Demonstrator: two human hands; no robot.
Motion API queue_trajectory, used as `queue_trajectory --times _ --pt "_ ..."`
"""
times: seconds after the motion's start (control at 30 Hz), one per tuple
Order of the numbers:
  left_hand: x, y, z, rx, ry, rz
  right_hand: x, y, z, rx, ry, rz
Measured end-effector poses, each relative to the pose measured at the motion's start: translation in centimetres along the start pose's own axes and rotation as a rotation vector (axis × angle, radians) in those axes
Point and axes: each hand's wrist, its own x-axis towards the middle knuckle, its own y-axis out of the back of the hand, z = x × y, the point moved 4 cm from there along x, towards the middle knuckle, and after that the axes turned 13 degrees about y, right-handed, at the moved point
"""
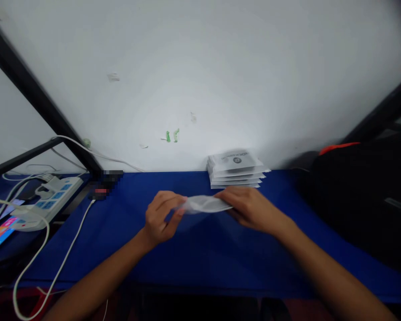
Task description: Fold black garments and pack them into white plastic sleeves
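Note:
A translucent plastic bag point(205, 204) is stretched level between my two hands, above the blue table point(194, 254). My left hand point(163, 216) pinches its left end between thumb and fingers. At the other end, my right hand point(249, 207) has its fingers closed on the bag. Whether anything lies inside the bag is too blurred to tell. Just behind my right hand, a stack of frosted plastic packets point(235, 166) with dark print on the top one lies against the wall.
At the left are a white power strip point(58, 196), loose white cables point(68, 249) and a lit phone point(2, 232). A dark pixelated object point(102, 191) lies near the back left. A large black bag point(364, 200) fills the right side.

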Motion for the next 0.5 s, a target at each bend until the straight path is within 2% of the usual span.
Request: queue_trajectory --times 0.03,0.1,0.17,0.23,0.33,0.37,0.43,0.5 --pt "-0.2 -0.1 -1.1 0.053 0.046 0.025 -0.1 1.3 0.8 -0.063 0.014 0.014" --pt "-0.6 -1.0 -3.9 0.117 0.184 -0.011 -0.2 3.7 3.0 -0.258 -0.043 0.068" --pt "-1.1 -2.6 -6.7 0.154 0.313 -0.174 -0.7 4.8 6.0 -0.435 -0.167 0.139" --pt "-1.6 -4.4 -8.8 0.206 0.373 -0.378 -1.4 4.0 9.2 -0.516 -0.276 0.12" --pt "-2.2 -6.4 -10.8 0.325 0.422 -0.592 -3.1 0.0 13.2 -0.487 -0.358 -0.09" --pt "-2.3 -6.8 -11.2 0.359 0.434 -0.628 -3.8 -1.2 14.2 -0.475 -0.392 -0.146" --pt "-2.6 -7.2 -11.6 0.396 0.448 -0.662 -4.8 -2.7 15.3 -0.48 -0.429 -0.177" --pt "-2.8 -7.3 -11.6 0.404 0.454 -0.664 -5.3 -3.0 15.5 -0.479 -0.433 -0.167"
